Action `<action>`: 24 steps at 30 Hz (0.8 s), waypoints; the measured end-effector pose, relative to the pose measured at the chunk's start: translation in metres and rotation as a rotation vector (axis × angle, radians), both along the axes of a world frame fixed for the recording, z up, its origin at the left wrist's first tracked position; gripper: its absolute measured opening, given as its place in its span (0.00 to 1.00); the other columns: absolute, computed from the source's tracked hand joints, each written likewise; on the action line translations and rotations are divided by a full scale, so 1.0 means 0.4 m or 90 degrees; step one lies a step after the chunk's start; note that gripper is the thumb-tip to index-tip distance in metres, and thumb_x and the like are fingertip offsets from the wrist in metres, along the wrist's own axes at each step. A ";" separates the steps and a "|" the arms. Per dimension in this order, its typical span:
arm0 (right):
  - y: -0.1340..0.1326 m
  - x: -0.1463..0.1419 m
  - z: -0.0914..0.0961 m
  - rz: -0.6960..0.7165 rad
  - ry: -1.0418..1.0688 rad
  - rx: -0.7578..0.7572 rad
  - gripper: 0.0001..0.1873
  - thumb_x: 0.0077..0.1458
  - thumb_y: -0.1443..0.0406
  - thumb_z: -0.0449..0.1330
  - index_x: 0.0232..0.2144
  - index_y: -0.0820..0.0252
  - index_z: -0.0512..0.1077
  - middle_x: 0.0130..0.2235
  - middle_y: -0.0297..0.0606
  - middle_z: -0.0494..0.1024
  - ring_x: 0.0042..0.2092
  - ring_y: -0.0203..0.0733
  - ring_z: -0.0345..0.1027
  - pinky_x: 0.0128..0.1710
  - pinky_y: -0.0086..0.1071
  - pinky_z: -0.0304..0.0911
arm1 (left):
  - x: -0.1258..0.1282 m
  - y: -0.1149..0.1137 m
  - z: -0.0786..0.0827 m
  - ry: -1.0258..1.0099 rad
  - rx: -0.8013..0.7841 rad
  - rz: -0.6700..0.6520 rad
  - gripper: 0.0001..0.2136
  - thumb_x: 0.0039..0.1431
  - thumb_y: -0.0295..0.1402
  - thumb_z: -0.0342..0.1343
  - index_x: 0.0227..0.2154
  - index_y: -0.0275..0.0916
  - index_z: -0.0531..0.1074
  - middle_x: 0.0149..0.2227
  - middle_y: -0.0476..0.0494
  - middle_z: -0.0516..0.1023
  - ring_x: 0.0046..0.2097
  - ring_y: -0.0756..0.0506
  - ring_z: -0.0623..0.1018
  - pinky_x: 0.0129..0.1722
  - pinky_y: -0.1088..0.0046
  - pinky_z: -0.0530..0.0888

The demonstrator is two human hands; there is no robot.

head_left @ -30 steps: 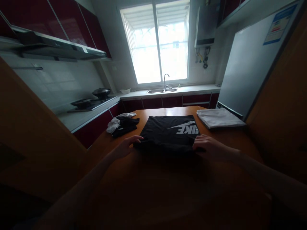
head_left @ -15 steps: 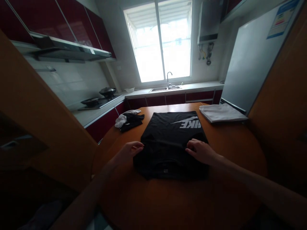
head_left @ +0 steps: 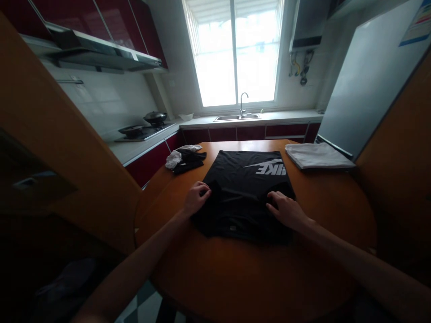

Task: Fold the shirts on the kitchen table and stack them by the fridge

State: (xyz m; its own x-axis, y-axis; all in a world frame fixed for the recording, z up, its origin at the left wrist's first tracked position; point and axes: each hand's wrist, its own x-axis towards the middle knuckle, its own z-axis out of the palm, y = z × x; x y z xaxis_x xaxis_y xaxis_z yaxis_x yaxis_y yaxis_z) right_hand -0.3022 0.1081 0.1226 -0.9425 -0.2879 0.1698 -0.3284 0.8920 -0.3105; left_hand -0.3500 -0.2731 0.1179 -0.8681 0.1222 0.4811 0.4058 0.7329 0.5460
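Shirt: black (head_left: 245, 193), laid flat near the middle of the worktop (head_left: 242, 278); directions below are clocked from its centre, 12 toward the window.
Print: white lettering and a swoosh (head_left: 271, 168) on the shirt, toward 1 o'clock.
Neck tag: a small pale patch (head_left: 232, 228) near the shirt's hem side facing the person, between 6 and 7.
Left hand: at the shirt's 9 o'clock edge (head_left: 198, 197), fingers curled, thumb close to the forefinger; cannot tell whether cloth is pinched.
Right hand: over the shirt's side between 3 and 4 (head_left: 283, 208), fingers bent, thumb a little apart from them; its grip on the cloth cannot be told.
Heap: black and white clothes (head_left: 190, 160), crumpled, at 10 o'clock, apart from the shirt.
Pile: white cloth (head_left: 318, 155), folded flat, at 2 o'clock, with a dark edge beneath.
Sink: at 12 (head_left: 227, 118), below the window (head_left: 215, 67), tap (head_left: 241, 103) upright.
Pans: two on the hob (head_left: 144, 133), between 10 and 11.
Fridge: between 1 and 2 (head_left: 363, 85).
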 end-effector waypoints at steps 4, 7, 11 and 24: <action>-0.043 -0.008 0.006 0.009 0.032 0.077 0.14 0.67 0.56 0.53 0.47 0.57 0.70 0.48 0.44 0.76 0.46 0.48 0.75 0.36 0.32 0.61 | -0.015 -0.112 0.013 0.011 0.089 0.201 0.12 0.60 0.44 0.53 0.32 0.40 0.72 0.35 0.44 0.77 0.38 0.42 0.79 0.38 0.68 0.75; -0.076 -0.030 0.004 -0.003 -0.006 0.128 0.14 0.68 0.56 0.51 0.44 0.59 0.70 0.46 0.46 0.77 0.44 0.50 0.76 0.36 0.33 0.62 | -0.010 -0.201 -0.005 0.002 0.117 0.362 0.06 0.59 0.38 0.52 0.32 0.40 0.68 0.31 0.45 0.74 0.34 0.42 0.77 0.37 0.65 0.75; -0.097 -0.054 -0.007 -0.009 -0.028 0.143 0.15 0.67 0.58 0.53 0.51 0.60 0.68 0.47 0.49 0.78 0.45 0.53 0.77 0.38 0.35 0.63 | 0.011 -0.251 -0.017 0.103 0.093 0.489 0.08 0.54 0.29 0.54 0.38 0.39 0.65 0.39 0.39 0.73 0.42 0.39 0.76 0.46 0.57 0.74; 0.188 0.040 0.050 -0.278 0.030 -0.045 0.31 0.58 0.62 0.52 0.65 0.52 0.62 0.39 0.44 0.81 0.37 0.53 0.77 0.36 0.39 0.64 | 0.112 0.009 -0.005 0.064 -0.192 -0.169 0.08 0.64 0.28 0.50 0.41 0.43 0.73 0.43 0.44 0.79 0.47 0.43 0.77 0.50 0.63 0.72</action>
State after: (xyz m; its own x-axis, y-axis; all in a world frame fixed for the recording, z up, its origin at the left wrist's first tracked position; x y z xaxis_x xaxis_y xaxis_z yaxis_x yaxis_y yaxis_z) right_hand -0.2861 0.1835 0.1424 -0.9638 0.1492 0.2209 0.0591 0.9277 -0.3687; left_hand -0.3054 -0.2696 0.1160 -0.7382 0.4839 0.4699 0.6425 0.7166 0.2714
